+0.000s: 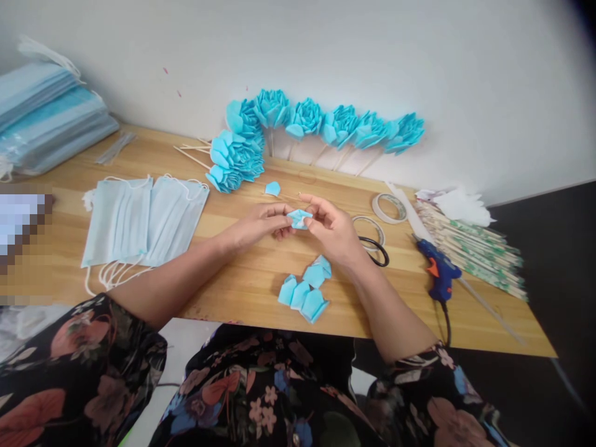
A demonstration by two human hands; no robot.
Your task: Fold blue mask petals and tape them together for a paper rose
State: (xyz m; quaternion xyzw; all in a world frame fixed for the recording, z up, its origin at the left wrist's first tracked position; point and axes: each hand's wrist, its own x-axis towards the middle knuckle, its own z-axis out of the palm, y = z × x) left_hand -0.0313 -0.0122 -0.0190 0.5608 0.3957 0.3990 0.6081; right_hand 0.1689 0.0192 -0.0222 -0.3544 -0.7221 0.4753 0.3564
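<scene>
Wooden tabletop runs against a plain white wall; above its middle, both hands meet over a small folded blue piece. The piece is light blue, creased, with a paler face turned up, and much of it is hidden by fingers; its long axis lies roughly left to right, from one hand to the other; which end is its tip I cannot tell. The left hand pinches its left end between thumb and fingertips; the right hand is curled and grips the right end the same way; the piece is held just clear of the wood.

Near the front edge, below the right wrist, lies a pile of folded blue petals, overlapping; one loose petal sits beyond the hands. Blue flowers on sticks lean in a row against the wall. Flat face masks lie spread to the left; a stack of masks fills the far left corner. To the right are two tape rolls, a blue glue gun and a bundle of sticks in printed paper wrappers.
</scene>
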